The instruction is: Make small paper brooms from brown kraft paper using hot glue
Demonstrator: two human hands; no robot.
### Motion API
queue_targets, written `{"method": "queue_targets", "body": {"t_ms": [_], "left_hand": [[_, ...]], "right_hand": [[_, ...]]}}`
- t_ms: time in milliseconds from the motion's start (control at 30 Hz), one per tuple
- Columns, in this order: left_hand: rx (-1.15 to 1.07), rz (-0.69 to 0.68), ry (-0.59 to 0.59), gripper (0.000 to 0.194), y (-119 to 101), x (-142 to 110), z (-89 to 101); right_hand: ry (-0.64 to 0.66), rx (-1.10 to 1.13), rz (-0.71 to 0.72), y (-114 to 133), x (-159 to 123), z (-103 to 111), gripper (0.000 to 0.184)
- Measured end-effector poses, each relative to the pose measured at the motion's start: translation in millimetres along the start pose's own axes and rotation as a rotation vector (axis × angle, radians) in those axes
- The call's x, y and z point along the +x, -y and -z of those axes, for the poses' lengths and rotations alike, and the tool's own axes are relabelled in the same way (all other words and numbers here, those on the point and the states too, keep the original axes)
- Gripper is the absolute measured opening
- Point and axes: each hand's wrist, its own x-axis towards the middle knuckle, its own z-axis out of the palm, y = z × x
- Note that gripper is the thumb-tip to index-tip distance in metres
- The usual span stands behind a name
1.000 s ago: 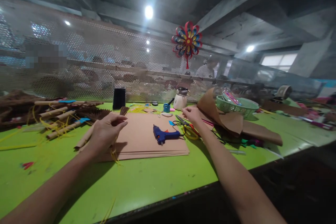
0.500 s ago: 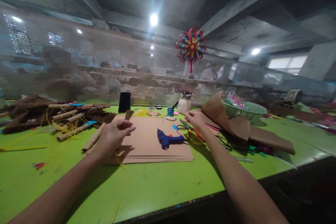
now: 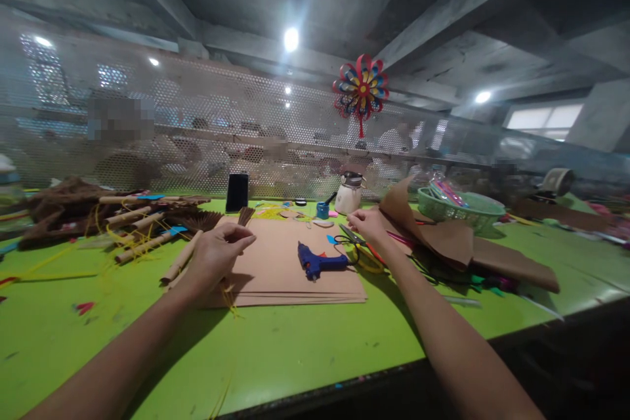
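My left hand (image 3: 214, 256) hovers over the left part of a stack of brown paper sheets (image 3: 280, 262), its thumb and fingers closed in a pinch. Whatever lies between those fingertips I cannot make out. Just behind it show pleated brown paper ends (image 3: 246, 215), and yellow strands (image 3: 229, 292) hang below the palm. On the right, my right hand (image 3: 370, 224) is pinched too, above scissors (image 3: 350, 235); its fingertips hide anything they hold. Between both hands a blue glue gun (image 3: 319, 262) lies on the sheets.
Rolled brown paper tubes (image 3: 142, 236) with yellow strands lie at left. A phone (image 3: 237, 192) stands at the back, near a blue pot (image 3: 323, 210) and a whitish jug (image 3: 349, 193). Brown paper (image 3: 443, 243) and a green basket (image 3: 462, 207) are at right. A mesh partition (image 3: 275, 151) rises behind.
The whole view has shifted slightly to the right in the picture. Both hands keep nearly the same pose and place over the table.
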Motion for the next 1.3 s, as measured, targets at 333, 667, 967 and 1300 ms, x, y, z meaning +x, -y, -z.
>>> {"method": "queue_targets", "body": {"t_ms": [333,667,967,1300], "left_hand": [[0.007,0.037,0.007,0.032,0.1,-0.9,-0.3],[0.036,0.007,0.06,0.04,3.6,-2.1,-5.4],[0.136,-0.077,0.052,0.041,7.3,-1.0,-6.5],[0.214,-0.297,0.357,0.03,7.3,-13.8,-22.6]], "right_hand": [[0.013,0.012,-0.002,16.3,-4.1,3.3,0.027],[0.654,-0.219,0.333,62.0,-33.0,0.9,0.024],[0.744,-0.491,0.314,39.6,-35.5,-21.6,0.045],[0.519,-0.332,0.33,18.9,-27.5,-28.9,0.035]]}}
